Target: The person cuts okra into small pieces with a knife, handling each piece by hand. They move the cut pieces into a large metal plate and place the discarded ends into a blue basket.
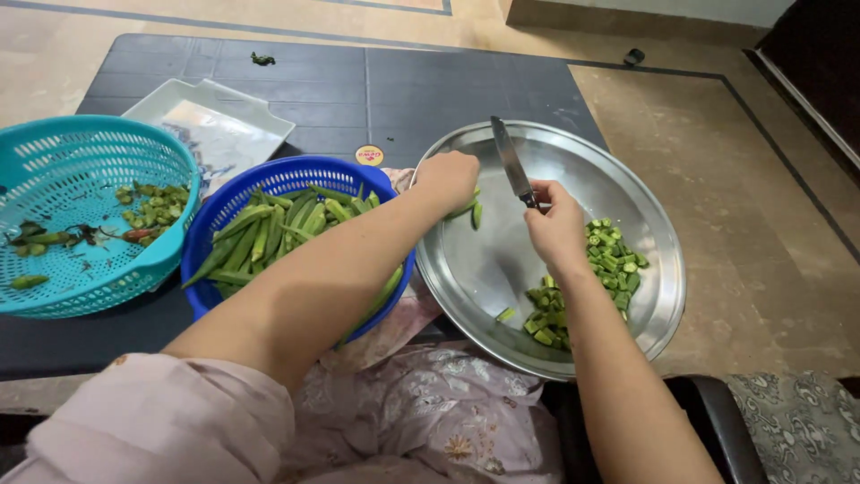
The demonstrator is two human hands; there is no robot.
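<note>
A dark tabletop (pixel 358 90) fills the view, seen from above over a person's two bare arms. At its right edge, overhanging toward the person, sits a wide round steel tray (pixel 573 152). Left of it, touching its rim, is a blue basket (pixel 296 172) heaped with whole okra pods (pixel 269 235). At the left edge stands a teal basket (pixel 63 152) holding scraps and trimmed ends. Behind the two baskets lies a white rectangular dish (pixel 224 108).

On the tray's right side is a pile of cut okra (pixel 609 260), with a few pieces strewn toward the near rim.

The left hand (pixel 448 179) is over the tray's left rim, its grip clamped on an okra pod (pixel 475 211); the green tip hangs down below the fingers, long axis running roughly toward the person. The right hand (pixel 555 229) is just to the right, its grip closed around the handle of a knife (pixel 511 163), blade pointing away toward the tray's far rim.

The pod lies just left of the blade, near it but apart. The right hand is the nearer one to the cut pile; the left is nearer the blue basket.
</note>
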